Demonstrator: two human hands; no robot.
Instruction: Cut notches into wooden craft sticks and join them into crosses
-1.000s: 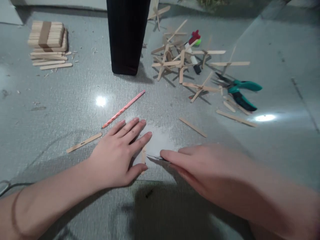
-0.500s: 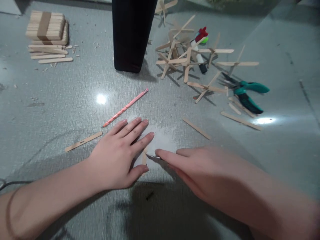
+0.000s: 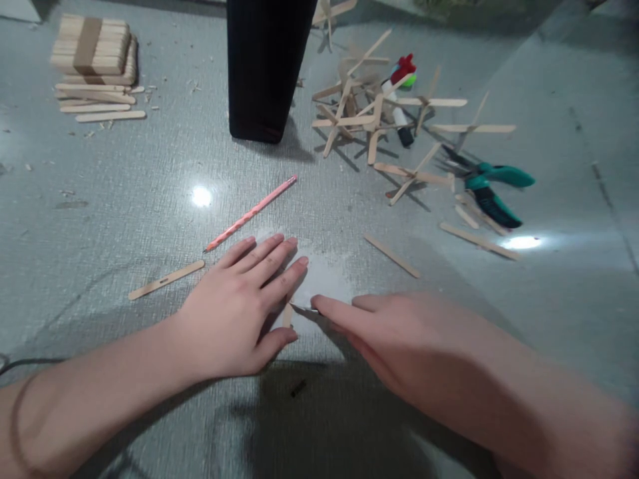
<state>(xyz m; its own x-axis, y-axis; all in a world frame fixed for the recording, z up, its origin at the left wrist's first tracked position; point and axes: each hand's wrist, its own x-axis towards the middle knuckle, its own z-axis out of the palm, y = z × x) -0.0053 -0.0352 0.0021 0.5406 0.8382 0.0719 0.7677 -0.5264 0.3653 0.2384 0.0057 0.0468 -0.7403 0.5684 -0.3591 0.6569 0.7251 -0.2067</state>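
Note:
My left hand (image 3: 239, 306) lies flat with fingers stretched out, pressing a wooden craft stick (image 3: 287, 316) down on a whitish patch. Only a short piece of that stick shows between thumb and forefinger. My right hand (image 3: 372, 326) is closed round a craft knife (image 3: 308, 309); its handle is mostly hidden in the fingers. The thin blade's tip touches the stick near a small mark. A craft stick with a slot (image 3: 167, 281) lies left of my left hand, and a pink pencil (image 3: 252, 211) lies beyond the fingertips.
Bundled craft sticks (image 3: 92, 46) sit at far left, with loose sticks (image 3: 110, 116) before them. A tall black object (image 3: 264, 73) stands at the back. Crossed-stick pieces (image 3: 344, 123), a white marker (image 3: 399, 116) and teal pliers (image 3: 504, 176) lie at right. A single stick (image 3: 392, 256) lies nearer.
The knife tip has moved slightly left and up, from beside the stick onto its mark. My left hand stays in place. The view has shifted a little.

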